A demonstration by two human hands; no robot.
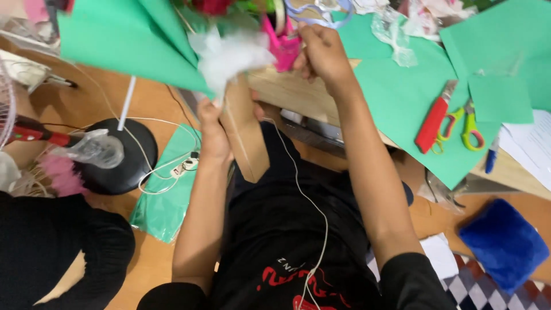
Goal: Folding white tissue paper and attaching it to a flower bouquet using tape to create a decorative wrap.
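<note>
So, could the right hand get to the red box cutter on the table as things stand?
Probably yes, once it lets go. The right hand is closed on a pink piece at the bouquet. The red box cutter lies uncovered on green paper on that side, beside green-handled scissors, with nothing between.

arms – bare | shirt [275, 229] – black, short-sleeved, red print | thin white cord [313, 206] down front

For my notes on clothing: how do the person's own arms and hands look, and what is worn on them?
Both arms are bare from the short black sleeves down. The left hand and right hand have no gloves; no rings or watch are visible. The black shirt has red markings, and a thin white cable runs over it.
</note>
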